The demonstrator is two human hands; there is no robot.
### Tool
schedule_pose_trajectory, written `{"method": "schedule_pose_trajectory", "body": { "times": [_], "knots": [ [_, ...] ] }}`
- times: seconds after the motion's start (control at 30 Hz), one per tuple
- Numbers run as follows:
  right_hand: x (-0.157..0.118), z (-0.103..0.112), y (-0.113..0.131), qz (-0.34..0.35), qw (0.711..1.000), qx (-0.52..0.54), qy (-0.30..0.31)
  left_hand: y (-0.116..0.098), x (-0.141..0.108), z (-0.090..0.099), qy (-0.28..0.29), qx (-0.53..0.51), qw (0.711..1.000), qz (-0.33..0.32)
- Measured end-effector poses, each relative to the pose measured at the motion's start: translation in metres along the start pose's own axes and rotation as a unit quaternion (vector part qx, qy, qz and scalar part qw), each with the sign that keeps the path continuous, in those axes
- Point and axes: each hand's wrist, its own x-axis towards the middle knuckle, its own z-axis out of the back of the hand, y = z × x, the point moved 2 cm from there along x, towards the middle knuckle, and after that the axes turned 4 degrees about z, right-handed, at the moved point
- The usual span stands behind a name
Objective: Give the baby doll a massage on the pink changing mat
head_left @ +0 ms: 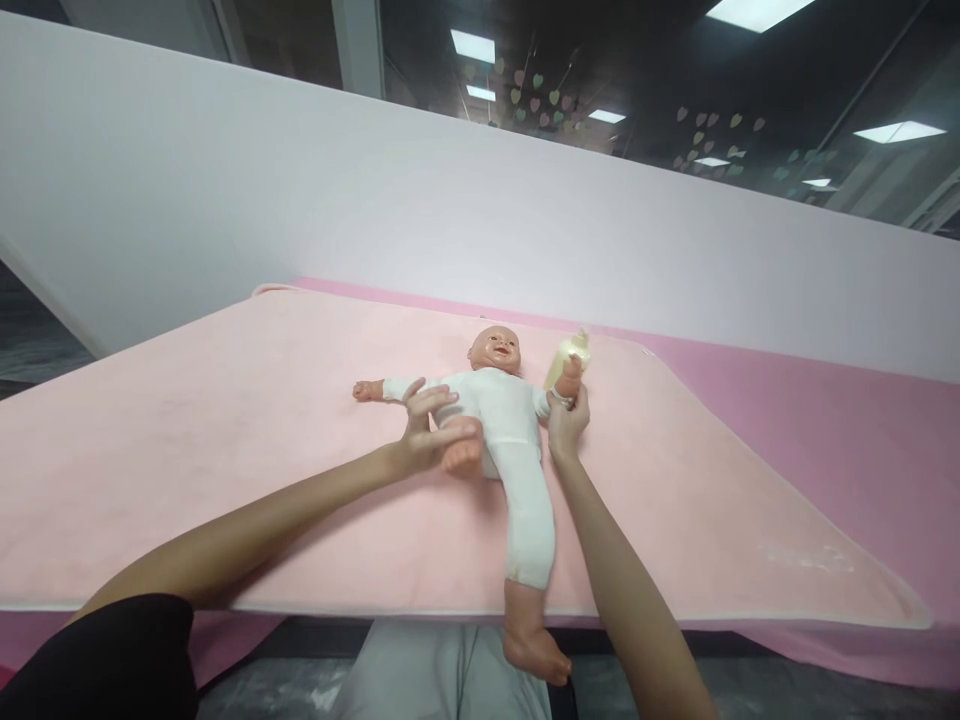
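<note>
A baby doll (508, 410) in a white cloth suit lies on its back, head away from me. One of its legs is bent up, with the bare foot (463, 457) near its middle; the other leg stretches toward me, past the table's front edge. My right hand (568, 422) is closed round the doll's forearm on the right, just below its small fist. With fingers spread, my left hand (429, 432) is at the bent leg, its thumb lying across the leg above the foot. Behind the doll's right-side fist stands a pale yellow pump bottle (571, 350), partly hidden.
A light pink mat (225, 430) covers the table, with a darker pink cover (840, 440) showing at the right and back. A white partition (480, 220) rises behind, topped by dark glass with heart stickers. My legs (420, 675) are below the front edge.
</note>
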Motion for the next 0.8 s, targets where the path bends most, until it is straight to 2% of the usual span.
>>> {"method": "schedule_pose_trajectory", "body": {
  "times": [0.03, 0.1, 0.17, 0.2, 0.27, 0.33, 0.43, 0.5, 0.57, 0.63, 0.7, 0.8],
  "knots": [
    [-0.003, -0.002, 0.002, 0.038, 0.998, -0.02, 0.037, 0.003, 0.005, 0.001, -0.016, 0.0, 1.0, -0.012],
    [-0.008, -0.005, 0.004, 0.106, 0.982, -0.082, 0.134, 0.005, 0.015, 0.002, 0.006, -0.037, 0.999, -0.017],
    [-0.01, -0.008, 0.004, 0.151, 0.95, -0.163, 0.22, 0.008, 0.021, 0.0, 0.056, -0.099, 0.992, 0.048],
    [-0.01, -0.009, 0.004, 0.162, 0.935, -0.198, 0.245, 0.011, 0.022, 0.0, 0.069, -0.129, 0.985, 0.09],
    [-0.01, -0.008, 0.005, 0.171, 0.921, -0.232, 0.262, 0.018, 0.022, -0.001, 0.059, -0.168, 0.973, 0.147],
    [-0.01, -0.008, 0.008, 0.172, 0.924, -0.22, 0.262, 0.025, 0.02, 0.0, 0.033, -0.192, 0.971, 0.141],
    [-0.011, -0.007, 0.011, 0.116, 0.953, -0.157, 0.231, 0.029, 0.017, 0.003, -0.005, -0.199, 0.97, 0.14],
    [-0.008, -0.006, 0.009, 0.028, 0.979, -0.101, 0.175, 0.026, 0.017, 0.005, -0.033, -0.198, 0.97, 0.138],
    [-0.003, -0.004, 0.003, -0.057, 0.992, -0.047, 0.099, 0.018, 0.019, 0.007, -0.049, -0.205, 0.972, 0.109],
    [0.004, 0.0, -0.005, -0.116, 0.993, -0.002, 0.027, 0.008, 0.021, 0.008, -0.038, -0.228, 0.972, 0.048],
    [0.01, 0.003, -0.014, -0.175, 0.983, 0.04, -0.029, -0.004, 0.024, 0.009, -0.008, -0.245, 0.969, -0.042],
    [0.017, 0.008, -0.024, -0.216, 0.969, 0.096, -0.075, -0.025, 0.026, 0.013, 0.008, -0.198, 0.963, -0.184]
  ]
}}
